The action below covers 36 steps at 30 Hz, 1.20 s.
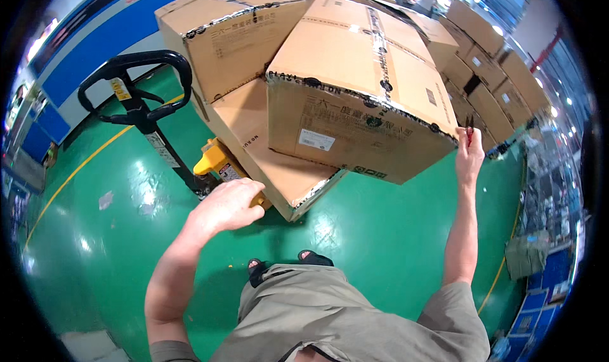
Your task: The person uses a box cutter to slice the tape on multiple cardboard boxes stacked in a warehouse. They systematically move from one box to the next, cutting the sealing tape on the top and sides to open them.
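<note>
My right hand (470, 151) is closed around small red-handled scissors (470, 132), their dark tips pointing up, beside the right corner of a big taped carton (355, 124). Whether the fingers also touch that corner, I cannot tell. The carton sits askew, its near right end jutting out past a lower carton (244, 124). Over the lower carton's near left side, my left hand (228, 204) is held with its fingers bent and thumb apart, nothing visible in it. Just behind that hand is the yellow body (219, 161) of a pallet truck.
The pallet truck's black handle (136, 111) rises at the left. Another taped carton (231, 35) stands behind it. Stacked cartons (488, 86) fill the far right, with shelving (552, 203) along the right side. A yellow line (82, 168) crosses the green floor (133, 235).
</note>
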Each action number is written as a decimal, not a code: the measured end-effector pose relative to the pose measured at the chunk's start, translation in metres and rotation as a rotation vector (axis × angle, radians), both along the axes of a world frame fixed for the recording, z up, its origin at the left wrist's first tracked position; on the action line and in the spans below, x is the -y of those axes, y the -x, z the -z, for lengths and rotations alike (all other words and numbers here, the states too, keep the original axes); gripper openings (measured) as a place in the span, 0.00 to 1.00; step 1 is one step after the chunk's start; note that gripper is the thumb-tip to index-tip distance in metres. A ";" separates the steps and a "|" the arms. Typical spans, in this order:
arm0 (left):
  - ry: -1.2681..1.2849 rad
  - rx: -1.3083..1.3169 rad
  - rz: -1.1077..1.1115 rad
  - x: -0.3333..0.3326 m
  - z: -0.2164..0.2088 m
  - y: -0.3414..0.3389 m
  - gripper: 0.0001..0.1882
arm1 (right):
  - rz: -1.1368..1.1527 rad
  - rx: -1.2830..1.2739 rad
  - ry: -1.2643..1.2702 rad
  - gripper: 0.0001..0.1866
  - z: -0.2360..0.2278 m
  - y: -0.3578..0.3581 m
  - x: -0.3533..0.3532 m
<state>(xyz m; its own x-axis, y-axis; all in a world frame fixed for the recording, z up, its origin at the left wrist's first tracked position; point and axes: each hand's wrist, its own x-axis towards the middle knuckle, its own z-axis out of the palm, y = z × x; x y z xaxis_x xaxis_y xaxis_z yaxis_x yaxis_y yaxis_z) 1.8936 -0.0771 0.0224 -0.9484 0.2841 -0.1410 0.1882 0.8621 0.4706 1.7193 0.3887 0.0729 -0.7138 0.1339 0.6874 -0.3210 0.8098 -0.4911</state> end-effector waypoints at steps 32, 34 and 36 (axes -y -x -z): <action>0.235 0.263 0.481 0.014 0.131 0.037 0.27 | -0.324 1.186 0.480 0.11 0.210 -0.173 0.162; 0.123 0.045 0.430 0.020 0.118 0.047 0.28 | -0.313 1.115 0.467 0.11 0.188 -0.169 0.164; 0.107 -0.018 0.439 0.023 0.085 0.055 0.28 | -0.276 1.070 0.411 0.13 0.149 -0.163 0.163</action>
